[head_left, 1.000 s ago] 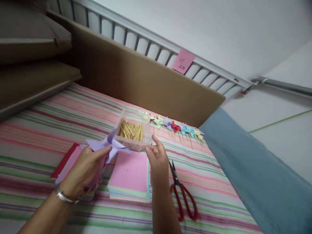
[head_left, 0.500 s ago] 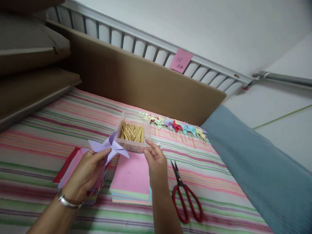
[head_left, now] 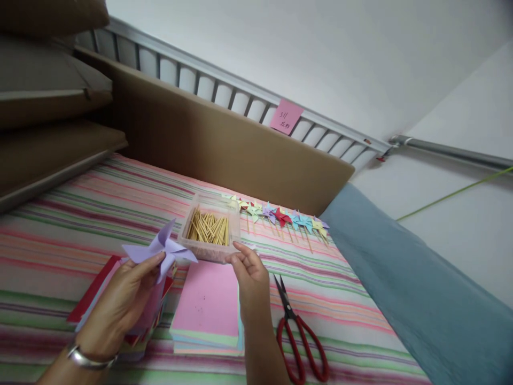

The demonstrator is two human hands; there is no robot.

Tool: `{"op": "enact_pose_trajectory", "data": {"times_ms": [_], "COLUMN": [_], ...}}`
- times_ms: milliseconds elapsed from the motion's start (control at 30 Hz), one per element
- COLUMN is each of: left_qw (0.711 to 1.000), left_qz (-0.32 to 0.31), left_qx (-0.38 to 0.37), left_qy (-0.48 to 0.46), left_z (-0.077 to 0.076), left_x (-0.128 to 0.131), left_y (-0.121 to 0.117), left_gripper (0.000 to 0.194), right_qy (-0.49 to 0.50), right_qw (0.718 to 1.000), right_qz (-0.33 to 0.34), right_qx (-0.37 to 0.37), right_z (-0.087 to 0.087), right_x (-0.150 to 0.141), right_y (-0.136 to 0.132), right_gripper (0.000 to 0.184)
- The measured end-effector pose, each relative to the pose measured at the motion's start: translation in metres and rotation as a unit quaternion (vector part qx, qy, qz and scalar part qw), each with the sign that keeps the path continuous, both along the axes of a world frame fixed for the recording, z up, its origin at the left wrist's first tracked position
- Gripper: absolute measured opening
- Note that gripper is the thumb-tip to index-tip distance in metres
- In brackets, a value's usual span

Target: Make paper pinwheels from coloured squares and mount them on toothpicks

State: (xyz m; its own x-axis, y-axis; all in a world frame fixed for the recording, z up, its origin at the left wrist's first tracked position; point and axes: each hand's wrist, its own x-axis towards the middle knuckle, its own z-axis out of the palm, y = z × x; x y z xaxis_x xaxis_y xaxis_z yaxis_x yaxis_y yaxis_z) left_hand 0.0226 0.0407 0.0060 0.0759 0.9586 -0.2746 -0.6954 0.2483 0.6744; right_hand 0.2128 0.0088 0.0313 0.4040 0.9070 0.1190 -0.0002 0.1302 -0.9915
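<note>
A lilac paper pinwheel (head_left: 160, 249) with folded blades is pinched at its centre by my left hand (head_left: 126, 294), the thumb on top. My right hand (head_left: 252, 275) is at the front right corner of a clear plastic box (head_left: 234, 206), thumb and forefinger drawn together. Anything between those fingertips is too small to make out. Thin wooden sticks (head_left: 208, 227) fill most of the box. Below it is a stack of coloured paper squares (head_left: 208, 299), pink on top. Another stack, with a red sheet (head_left: 90, 297), lies partly hidden under my left hand.
Red-handled scissors (head_left: 292, 321) lie right of my right forearm. Several finished pinwheels on sticks (head_left: 282, 217) line the back of the striped cloth (head_left: 140, 192). A cardboard panel (head_left: 224, 152) stands behind, and cardboard boxes (head_left: 52, 144) are stacked at the left.
The camera view has shifted, so the scene sits slightly lower and further left. My left hand still holds the pinwheel, and my right hand stays by the box corner.
</note>
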Motion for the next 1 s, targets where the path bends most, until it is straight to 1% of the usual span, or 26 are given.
{"op": "enact_pose_trajectory", "data": {"times_ms": [100,233,267,333,400,500,567,600,700,767,833,900,1000], "left_qw": [1.000,0.999,0.999,0.999,0.999,1.000,0.999,0.999,0.999,1.000,1.000,1.000,1.000], "left_qz": [0.007,0.018,0.020,0.022,0.020,0.019,0.017,0.017,0.017,0.018,0.015,0.013,0.012], "left_qx": [-0.003,-0.002,-0.007,-0.012,-0.011,-0.009,-0.008,-0.006,-0.003,0.003,0.010,0.014,0.008], "left_qy": [-0.026,-0.027,-0.026,-0.024,-0.022,-0.021,-0.029,-0.033,-0.027,-0.011,-0.004,-0.007,-0.026], "left_z": [-0.001,0.004,0.004,0.004,0.003,0.001,0.001,0.001,0.001,0.001,0.003,0.005,0.008], "left_x": [-0.001,-0.001,0.000,0.000,-0.001,-0.003,-0.005,-0.006,-0.008,-0.009,-0.010,-0.010,-0.010], "left_y": [0.001,0.000,0.000,0.001,0.003,0.004,0.004,0.004,0.003,0.003,0.003,0.003,0.004], "left_gripper": [0.019,0.021,0.021,0.021,0.019,0.017,0.018,0.018,0.017,0.018,0.020,0.020,0.017], "right_qy": [-0.001,-0.030,-0.062,-0.158,-0.259,-0.345,-0.401,-0.427,-0.489,-0.517,-0.536,-0.551,-0.571], "right_qw": [1.000,0.999,0.998,0.987,0.965,0.931,0.897,0.878,0.822,0.794,0.775,0.762,0.751], "right_qz": [-0.007,-0.017,-0.018,-0.010,0.016,0.070,0.103,0.114,0.125,0.125,0.126,0.128,0.128], "right_qx": [0.008,0.009,0.003,-0.013,-0.038,-0.096,-0.154,-0.185,-0.264,-0.294,-0.310,-0.315,-0.306], "right_z": [-0.001,0.005,0.009,0.016,0.022,0.023,0.020,0.017,0.012,0.011,0.010,0.009,0.008], "right_x": [0.002,0.010,0.012,0.015,0.015,0.010,0.004,0.001,-0.011,-0.019,-0.026,-0.030,-0.032], "right_y": [0.001,0.007,0.012,0.025,0.046,0.086,0.111,0.123,0.149,0.159,0.164,0.165,0.163], "right_gripper": [0.029,0.031,0.032,0.034,0.033,0.025,0.017,0.016,0.022,0.026,0.028,0.027,0.028]}}
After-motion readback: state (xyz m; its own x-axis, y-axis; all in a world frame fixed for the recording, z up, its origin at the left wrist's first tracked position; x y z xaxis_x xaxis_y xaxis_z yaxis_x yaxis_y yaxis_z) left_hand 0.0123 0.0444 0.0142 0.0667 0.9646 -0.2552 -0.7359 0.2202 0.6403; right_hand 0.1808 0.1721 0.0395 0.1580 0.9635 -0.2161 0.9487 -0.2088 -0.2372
